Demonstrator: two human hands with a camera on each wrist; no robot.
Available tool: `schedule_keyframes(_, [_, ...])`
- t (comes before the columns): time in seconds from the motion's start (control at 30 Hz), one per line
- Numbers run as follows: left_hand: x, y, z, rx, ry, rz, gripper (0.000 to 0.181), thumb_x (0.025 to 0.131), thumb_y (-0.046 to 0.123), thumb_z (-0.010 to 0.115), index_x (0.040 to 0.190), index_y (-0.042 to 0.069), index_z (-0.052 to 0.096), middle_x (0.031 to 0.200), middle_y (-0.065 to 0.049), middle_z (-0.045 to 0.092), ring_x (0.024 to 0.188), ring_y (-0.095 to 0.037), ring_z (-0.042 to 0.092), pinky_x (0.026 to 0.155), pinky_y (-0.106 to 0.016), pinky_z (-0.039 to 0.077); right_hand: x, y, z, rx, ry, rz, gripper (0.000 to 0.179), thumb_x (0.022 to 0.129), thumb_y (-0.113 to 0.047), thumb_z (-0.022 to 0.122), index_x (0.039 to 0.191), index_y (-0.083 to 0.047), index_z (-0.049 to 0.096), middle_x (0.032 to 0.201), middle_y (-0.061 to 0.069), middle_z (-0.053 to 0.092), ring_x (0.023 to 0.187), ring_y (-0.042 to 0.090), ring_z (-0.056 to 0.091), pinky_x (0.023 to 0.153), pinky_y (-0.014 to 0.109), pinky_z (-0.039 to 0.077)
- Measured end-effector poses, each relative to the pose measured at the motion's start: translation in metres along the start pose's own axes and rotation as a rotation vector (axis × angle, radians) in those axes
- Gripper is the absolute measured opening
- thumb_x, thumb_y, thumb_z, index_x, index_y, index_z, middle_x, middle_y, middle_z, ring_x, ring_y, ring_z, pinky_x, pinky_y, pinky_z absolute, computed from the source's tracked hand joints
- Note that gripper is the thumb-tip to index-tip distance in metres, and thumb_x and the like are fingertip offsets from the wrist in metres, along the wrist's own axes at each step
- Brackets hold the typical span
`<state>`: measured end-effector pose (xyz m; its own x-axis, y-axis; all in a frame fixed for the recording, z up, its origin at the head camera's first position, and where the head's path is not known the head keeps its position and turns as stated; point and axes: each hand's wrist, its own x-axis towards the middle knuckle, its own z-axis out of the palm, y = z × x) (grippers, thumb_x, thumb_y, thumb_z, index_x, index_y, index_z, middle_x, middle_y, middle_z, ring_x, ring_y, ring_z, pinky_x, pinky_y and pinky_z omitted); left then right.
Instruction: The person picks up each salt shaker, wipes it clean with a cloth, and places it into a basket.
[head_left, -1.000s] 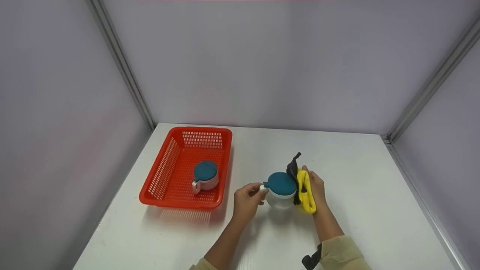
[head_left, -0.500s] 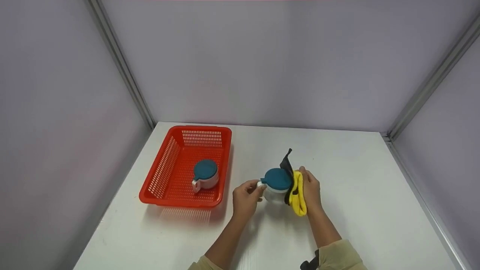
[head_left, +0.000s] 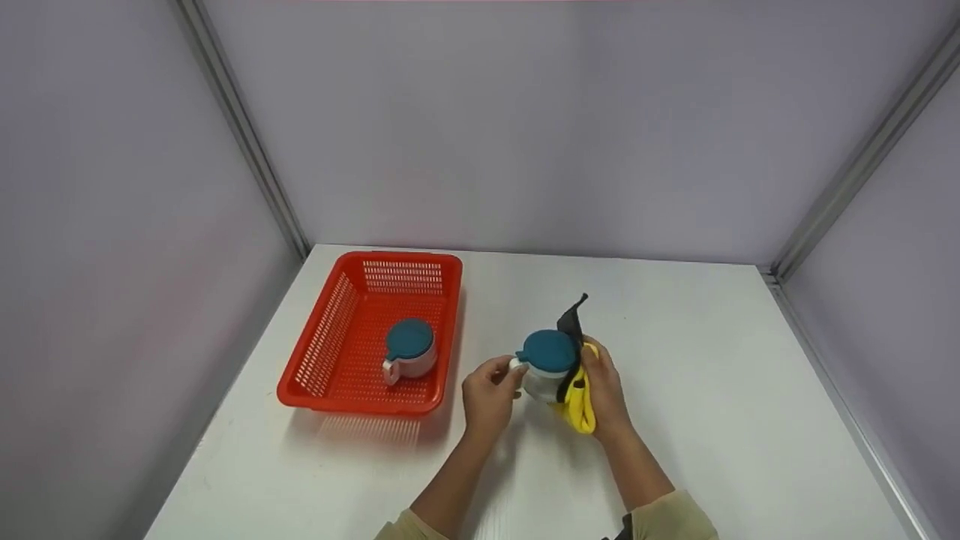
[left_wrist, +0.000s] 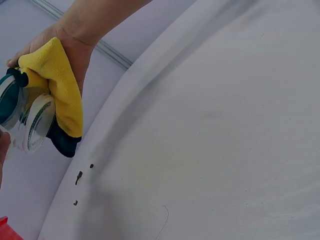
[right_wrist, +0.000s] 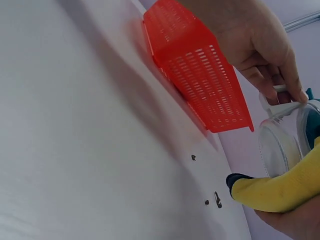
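Note:
A clear jar with a teal lid (head_left: 547,351) and a white handle is held up over the white table, its bottom showing in the right wrist view. My left hand (head_left: 487,401) grips the handle, with fingers through its loop in the right wrist view (right_wrist: 272,75). On the jar's other side, my right hand (head_left: 609,394) holds a folded yellow-and-black cloth (head_left: 579,409) against the jar's wall. One dark corner of the cloth sticks up behind the lid. In the left wrist view the cloth (left_wrist: 62,85) wraps round the jar's side.
A red perforated basket (head_left: 289,386) stands on the left of the table. Inside it, near the right wall, sits a second teal-lidded jar (head_left: 410,339) with a pale handle. Grey panel walls rise behind and at both sides. Small dark marks (left_wrist: 79,177) dot the table.
Both hands, the jar and the cloth have shifted left and slightly away from me. My right hand has closed in, bringing the cloth further round the jar. The basket and its jar stay put.

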<state>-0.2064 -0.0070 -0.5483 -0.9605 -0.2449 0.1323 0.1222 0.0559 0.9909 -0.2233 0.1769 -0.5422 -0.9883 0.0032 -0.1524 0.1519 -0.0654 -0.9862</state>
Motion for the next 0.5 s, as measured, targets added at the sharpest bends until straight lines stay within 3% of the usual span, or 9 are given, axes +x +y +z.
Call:
schedule_keyframes(0.07, [0.0, -0.001, 0.0, 0.011, 0.01, 0.008, 0.017, 0.085, 0.019, 0.077, 0.101, 0.013, 0.074, 0.088, 0.001, 0.072, 0.078, -0.012, 0.07, 0.062, -0.026, 0.06, -0.001, 0.003, 0.005, 0.035, 0.021, 0.023, 0.059, 0.096, -0.065, 0.042, 0.144, -0.031, 0.037, 0.134, 0.004, 0.049, 0.113, 0.023, 0.051, 0.091, 0.024, 0.052])
schedule_keyframes(0.17, [0.0, -0.002, 0.0, -0.003, 0.014, 0.04, 0.017, 0.086, 0.019, 0.077, 0.101, 0.012, 0.074, 0.086, -0.001, 0.071, 0.076, -0.014, 0.07, 0.061, -0.027, 0.059, -0.001, 0.006, 0.011, 0.184, 0.012, 0.045, 0.057, 0.097, -0.065, 0.041, 0.14, -0.029, 0.037, 0.132, 0.006, 0.048, 0.114, 0.022, 0.051, 0.093, 0.028, 0.052])
schedule_keyframes(0.37, [0.002, -0.001, 0.0, -0.036, -0.005, 0.081, 0.016, 0.086, 0.018, 0.077, 0.1, 0.011, 0.073, 0.086, -0.003, 0.07, 0.075, -0.015, 0.069, 0.06, -0.028, 0.06, -0.004, 0.001, 0.019, 0.665, -0.168, 0.186, 0.067, 0.092, -0.068, 0.047, 0.14, -0.021, 0.039, 0.134, 0.009, 0.045, 0.12, 0.025, 0.048, 0.105, 0.043, 0.046])
schedule_keyframes(0.5, [0.001, -0.001, 0.0, -0.04, -0.024, 0.059, 0.015, 0.086, 0.019, 0.077, 0.1, 0.014, 0.074, 0.087, -0.001, 0.07, 0.078, -0.015, 0.069, 0.062, -0.029, 0.06, -0.008, 0.001, 0.02, 0.822, -0.247, 0.269, 0.078, 0.088, -0.072, 0.051, 0.146, -0.021, 0.035, 0.136, 0.008, 0.043, 0.12, 0.023, 0.047, 0.109, 0.042, 0.041])
